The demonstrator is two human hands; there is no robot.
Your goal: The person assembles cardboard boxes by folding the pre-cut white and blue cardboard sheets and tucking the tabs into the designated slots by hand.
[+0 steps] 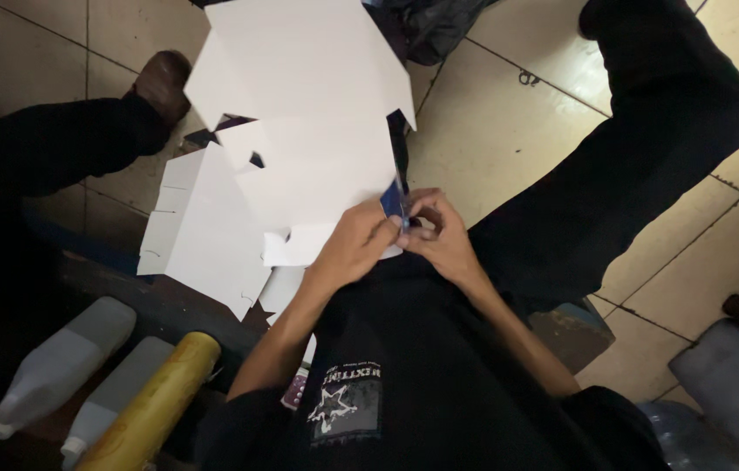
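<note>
A stack of flat white die-cut cardboard sheets (299,105) rests across my lap, spreading up and to the left. My left hand (354,249) lies on the sheets' lower edge, fingers pinching a small blue flap (393,201) of card. My right hand (439,231) meets it from the right, fingertips closed on the same blue piece. Both hands touch each other over my dark trousers. The underside of the sheets is hidden.
Two white plastic bottles (60,362) and a yellow roll (160,392) lie at lower left. My legs in black spread over a tiled floor (509,131). A brown shoe (162,83) shows at upper left. A translucent container (731,384) sits at lower right.
</note>
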